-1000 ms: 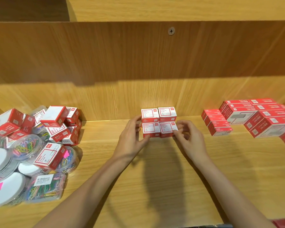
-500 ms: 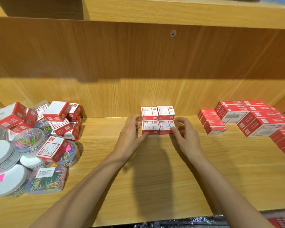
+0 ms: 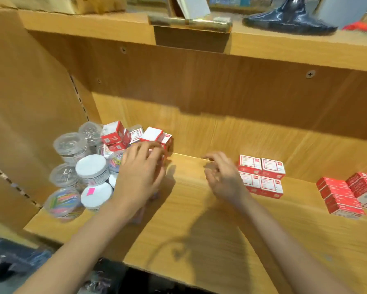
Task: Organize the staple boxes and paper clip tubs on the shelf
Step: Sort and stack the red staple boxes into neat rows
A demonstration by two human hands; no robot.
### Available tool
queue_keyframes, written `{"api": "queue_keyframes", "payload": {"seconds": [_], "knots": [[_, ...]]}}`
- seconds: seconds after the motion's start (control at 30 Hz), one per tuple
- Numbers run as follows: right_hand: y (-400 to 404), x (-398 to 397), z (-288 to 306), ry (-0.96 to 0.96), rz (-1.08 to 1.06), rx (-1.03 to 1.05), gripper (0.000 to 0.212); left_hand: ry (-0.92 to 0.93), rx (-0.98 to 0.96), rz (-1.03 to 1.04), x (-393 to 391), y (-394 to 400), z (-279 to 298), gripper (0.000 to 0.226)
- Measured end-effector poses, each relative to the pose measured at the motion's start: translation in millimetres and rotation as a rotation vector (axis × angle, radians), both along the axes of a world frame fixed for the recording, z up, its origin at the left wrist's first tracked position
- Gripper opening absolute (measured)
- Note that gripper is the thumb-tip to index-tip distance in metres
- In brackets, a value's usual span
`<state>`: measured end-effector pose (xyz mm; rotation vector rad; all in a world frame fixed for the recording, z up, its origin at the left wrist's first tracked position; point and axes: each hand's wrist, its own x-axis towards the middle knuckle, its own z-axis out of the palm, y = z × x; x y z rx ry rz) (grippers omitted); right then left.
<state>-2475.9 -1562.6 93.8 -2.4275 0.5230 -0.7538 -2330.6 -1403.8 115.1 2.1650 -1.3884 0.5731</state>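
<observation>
Both hands off the two-by-two stack of staple boxes (image 3: 261, 176), squared mid-shelf. Left hand (image 3: 141, 177) over jumbled boxes (image 3: 133, 137) and paper clip tubs (image 3: 91, 170), fingers curled, grip blurred, possibly closing; right hand (image 3: 222, 177) loose, empty. Pile unsorted

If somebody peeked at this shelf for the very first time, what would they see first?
Probably the messy heap of small red staple boxes and round paper clip tubs at the shelf's left end, where the left hand is reaching in. Next, the neat block of four red boxes in the middle, beside the right hand, and flatter red boxes lined up at the right.
</observation>
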Motion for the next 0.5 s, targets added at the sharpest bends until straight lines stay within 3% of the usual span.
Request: {"api": "queue_keyframes", "payload": {"seconds": [0.13,0.23,0.43,0.5], "knots": [[12,46,12,0.126,0.228,-0.040,0.056,-0.106,0.120,0.076,13,34,-11,0.031],[17,82,28,0.186,0.261,-0.003,0.066,-0.158,0.191,0.086,9,43,-16,0.034],[36,123,35,0.236,0.075,-0.130,0.066,-0.147,0.171,0.013,10,49,-24,0.028],[41,124,33,0.207,0.049,-0.167,0.057,-0.142,0.149,-0.034,12,52,-26,0.026]]}}
